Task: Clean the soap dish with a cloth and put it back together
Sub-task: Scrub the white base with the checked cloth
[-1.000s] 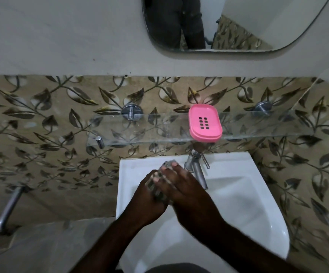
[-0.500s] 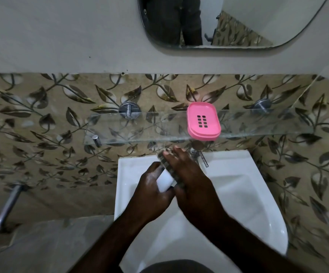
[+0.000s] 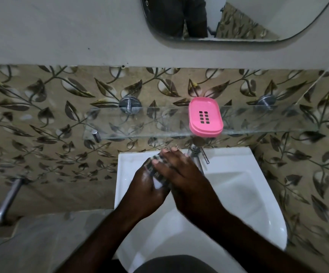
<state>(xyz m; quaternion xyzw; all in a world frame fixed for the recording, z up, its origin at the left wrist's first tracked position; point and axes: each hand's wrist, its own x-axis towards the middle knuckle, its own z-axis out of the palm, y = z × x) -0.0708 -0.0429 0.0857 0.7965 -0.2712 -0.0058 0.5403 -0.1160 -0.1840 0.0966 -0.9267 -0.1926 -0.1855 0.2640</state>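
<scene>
The pink soap dish (image 3: 205,117), with its slotted tray in place, sits on the glass shelf (image 3: 140,125) above the basin. Both hands are together over the back left of the white sink (image 3: 238,186). My left hand (image 3: 146,189) cups a small white piece, probably soap (image 3: 157,183), with a grey patterned cloth (image 3: 154,168) on it. Over the cloth lies my right hand (image 3: 182,175), fingers pressing down and pointing at the wall. Most of the cloth is hidden between the hands.
A chrome tap (image 3: 197,150) stands at the back of the sink, just right of my fingers. A mirror (image 3: 228,18) hangs above. A metal pipe tap (image 3: 8,200) sticks out of the leaf-patterned wall at the left.
My hands keep rubbing the cloth together over the sink. They shifted towards the wall, and the white piece now shows between the palms. The soap dish has not moved.
</scene>
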